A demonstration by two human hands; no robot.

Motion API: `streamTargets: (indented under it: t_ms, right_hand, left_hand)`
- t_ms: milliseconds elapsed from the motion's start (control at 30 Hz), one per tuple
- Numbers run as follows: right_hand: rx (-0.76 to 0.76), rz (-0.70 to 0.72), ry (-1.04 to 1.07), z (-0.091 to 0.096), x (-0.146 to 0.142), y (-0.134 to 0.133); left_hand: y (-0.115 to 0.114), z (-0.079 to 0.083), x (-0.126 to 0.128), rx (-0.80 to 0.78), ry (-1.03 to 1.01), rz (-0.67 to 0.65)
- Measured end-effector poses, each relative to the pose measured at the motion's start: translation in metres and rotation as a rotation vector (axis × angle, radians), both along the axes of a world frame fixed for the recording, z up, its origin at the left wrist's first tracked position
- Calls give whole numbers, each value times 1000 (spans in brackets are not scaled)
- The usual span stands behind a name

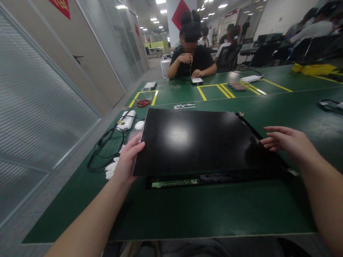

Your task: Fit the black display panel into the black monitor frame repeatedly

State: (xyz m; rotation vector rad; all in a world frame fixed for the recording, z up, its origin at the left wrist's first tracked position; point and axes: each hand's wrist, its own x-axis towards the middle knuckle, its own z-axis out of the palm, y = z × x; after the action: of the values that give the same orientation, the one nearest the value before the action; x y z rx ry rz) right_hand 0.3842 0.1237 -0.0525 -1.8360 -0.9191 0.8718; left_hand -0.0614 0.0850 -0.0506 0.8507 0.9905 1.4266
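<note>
A glossy black display panel point(198, 146) is tilted above the green table, its left side raised. My left hand point(128, 155) grips its left edge, thumb on the front face and fingers behind. Beneath the panel lies a black frame point(222, 177), with a green circuit strip point(174, 183) showing along its near side. My right hand point(288, 142) is beside the panel's right edge, fingers stretched out and apart. Whether its fingertips touch the edge I cannot tell. Much of the frame is hidden under the panel.
Left of the panel lie a white power strip point(126, 120), black cables point(99, 142) and a crumpled white glove or cloth point(112, 167). Red-handled scissors point(143, 103) and a clear cup point(146, 93) are farther back. Across the table point(214, 217) a person point(191, 53) works on a small hard drive point(197, 81).
</note>
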Motion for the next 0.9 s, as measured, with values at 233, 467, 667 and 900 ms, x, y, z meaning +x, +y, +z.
streamTargets:
  t_ms: [233, 467, 667, 900]
  right_hand:
    - [14, -21, -91, -7, 3, 3]
    - [45, -34, -157, -12, 10, 5]
    - [1, -38, -204, -11, 11, 4]
    - [-12, -6, -274, -14, 14, 5]
  left_hand:
    - [-2, -2, -4, -14, 57, -45]
    - [-2, -5, 5, -56, 42, -17]
    - [-3, -4, 13, -93, 38, -5]
    - [-3, -6, 13, -80, 61, -36]
